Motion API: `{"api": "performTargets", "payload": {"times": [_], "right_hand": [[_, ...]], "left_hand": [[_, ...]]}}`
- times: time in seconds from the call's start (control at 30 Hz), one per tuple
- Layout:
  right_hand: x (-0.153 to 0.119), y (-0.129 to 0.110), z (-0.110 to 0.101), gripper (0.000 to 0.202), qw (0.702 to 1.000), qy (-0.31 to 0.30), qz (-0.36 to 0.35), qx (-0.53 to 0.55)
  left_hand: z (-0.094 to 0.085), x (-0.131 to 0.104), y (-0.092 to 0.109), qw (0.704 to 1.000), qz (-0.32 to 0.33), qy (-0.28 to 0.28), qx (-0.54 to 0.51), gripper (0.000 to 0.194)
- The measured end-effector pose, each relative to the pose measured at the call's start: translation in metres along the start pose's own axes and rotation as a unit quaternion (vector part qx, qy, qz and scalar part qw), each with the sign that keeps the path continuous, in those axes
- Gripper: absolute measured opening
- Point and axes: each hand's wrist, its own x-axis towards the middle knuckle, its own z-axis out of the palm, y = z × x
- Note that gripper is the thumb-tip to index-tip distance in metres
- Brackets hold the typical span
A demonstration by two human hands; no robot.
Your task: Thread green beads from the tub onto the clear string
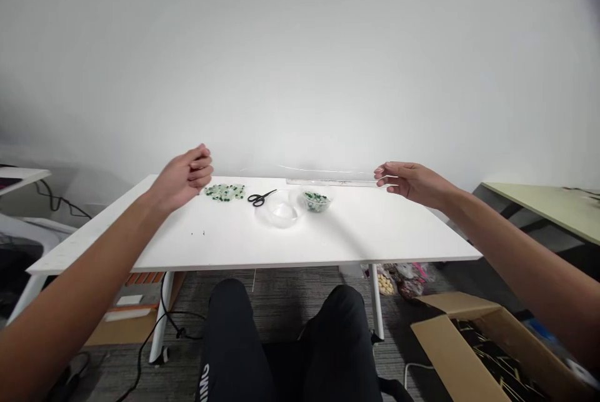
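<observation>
A thin clear thread [323, 170] runs nearly level above the back of the table, between my two raised hands. My left hand [187, 174] is closed, fingers curled and thumb pressed to them; the thread fades from sight near it. At the other end my right hand [407, 182] pinches the thread between thumb and fingertips. Below lie a loose spread of green and pale beads [225, 192], black-handled scissors [257, 200], an upright-looking clear round dish [282, 211] and a small clear bowl [323, 207] holding green and white beads.
The white table [337, 239] stands against a plain wall. A long clear strip [328, 182] lies along its back edge. Two dark specks sit at the front left. An open cardboard box [440, 342], bags and cables are on the floor; another table [553, 205] stands right.
</observation>
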Motion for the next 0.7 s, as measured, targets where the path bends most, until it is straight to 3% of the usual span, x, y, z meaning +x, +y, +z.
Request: {"api": "performTargets", "payload": {"times": [0.27, 0.43, 0.63, 0.7], "right_hand": [[-0.010, 0.022, -0.053, 0.013, 0.987, 0.117, -0.027, 0.105], [-0.020, 0.035, -0.077, 0.014, 0.971, 0.182, -0.067, 0.143], [-0.023, 0.045, -0.103, 0.012, 0.961, 0.207, -0.087, 0.161], [-0.026, 0.045, -0.111, 0.014, 0.970, 0.196, -0.067, 0.124]], "left_hand": [[-0.022, 0.009, 0.033, 0.997, 0.075, 0.030, -0.016, 0.023], [-0.034, 0.006, 0.041, 0.996, 0.067, 0.064, 0.006, 0.030], [-0.042, -0.001, 0.047, 0.995, 0.019, 0.084, 0.043, 0.029], [-0.048, -0.001, 0.051, 0.985, 0.069, 0.112, 0.115, 0.030]]}}
